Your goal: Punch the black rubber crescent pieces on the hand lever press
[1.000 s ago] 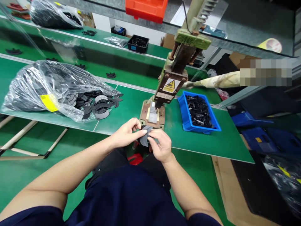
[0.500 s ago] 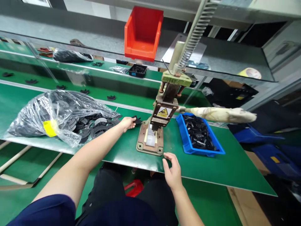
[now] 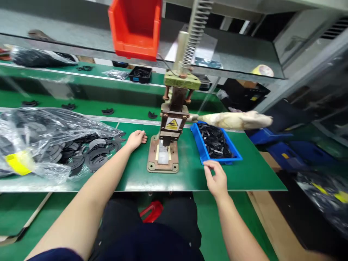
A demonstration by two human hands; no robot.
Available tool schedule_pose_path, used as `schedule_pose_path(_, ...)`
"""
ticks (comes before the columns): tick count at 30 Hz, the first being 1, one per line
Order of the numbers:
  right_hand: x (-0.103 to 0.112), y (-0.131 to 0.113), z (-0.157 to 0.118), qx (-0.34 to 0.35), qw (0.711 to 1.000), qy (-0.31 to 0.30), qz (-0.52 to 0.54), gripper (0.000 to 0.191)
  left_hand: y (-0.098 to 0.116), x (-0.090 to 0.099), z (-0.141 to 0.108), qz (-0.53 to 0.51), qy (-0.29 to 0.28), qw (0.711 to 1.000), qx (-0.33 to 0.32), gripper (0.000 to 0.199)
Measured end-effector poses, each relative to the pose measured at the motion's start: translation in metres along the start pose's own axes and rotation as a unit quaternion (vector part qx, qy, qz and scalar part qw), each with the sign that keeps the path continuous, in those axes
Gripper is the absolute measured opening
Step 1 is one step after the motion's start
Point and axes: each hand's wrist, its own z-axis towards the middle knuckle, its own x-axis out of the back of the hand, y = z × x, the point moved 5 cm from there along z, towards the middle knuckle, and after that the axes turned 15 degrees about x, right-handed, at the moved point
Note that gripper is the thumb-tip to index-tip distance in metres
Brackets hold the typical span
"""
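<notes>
My left hand point(image 3: 137, 140) is over the green bench, left of the lever press point(image 3: 172, 127). Its fingers are curled in, and nothing shows in them. Beyond it, on the green strip behind the bench, lies a black curved piece point(image 3: 152, 115) close to the press. My right hand point(image 3: 217, 178) is at the near edge of a blue tray point(image 3: 203, 154) filled with small black parts point(image 3: 216, 141). Thumb and forefinger are apart, with nothing seen between them. A pale block point(image 3: 163, 156) sits on the press base, under the ram.
To the left, a clear plastic bag point(image 3: 54, 123) spills dark curved pieces point(image 3: 98, 154) onto the bench. The press's wrapped handle point(image 3: 236, 119) sticks out over the blue tray. A red bin point(image 3: 136, 50) stands on the shelf above. More curved pieces point(image 3: 108, 111) lie along the back strip.
The black curved piece has left my left hand; one now lies on the back strip near the press. My right hand has moved right, to the blue tray. The view has swung right.
</notes>
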Motion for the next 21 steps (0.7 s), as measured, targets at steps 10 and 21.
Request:
schedule_pose_path(10, 0.016, 0.113, 0.091, -0.196, 0.939, -0.235, -0.158, 0.039, -0.064, 0.027, -0.053, 0.091, -0.023, 0.982, -0.162, 0.053)
schedule_pose_path(21, 0.015, 0.101, 0.102, -0.232, 0.938, -0.192, -0.170, 0.043, -0.064, 0.023, -0.061, 0.092, -0.024, 0.976, -0.198, 0.052)
